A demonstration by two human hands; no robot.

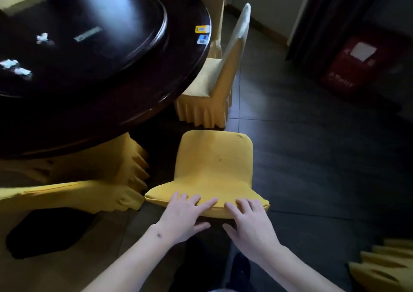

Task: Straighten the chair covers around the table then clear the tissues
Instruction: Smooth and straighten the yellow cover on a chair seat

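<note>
Left hand [182, 215] and right hand [250, 221]: fingers wide, laid flat over top edge of yellow stretch-fabric chair cover [212, 168], thumbs below edge. Chair stands near, right of round dark glossy wooden counter [134, 95]. Crumpled white tissues [15, 67] lie on counter, far left, untouched.

Risks, judged:
- Uneven pull by either hand: seam skews, cover sits crooked.
- Hard downward tug: chair tips toward person.
- Tissues forgotten after covers.
</note>
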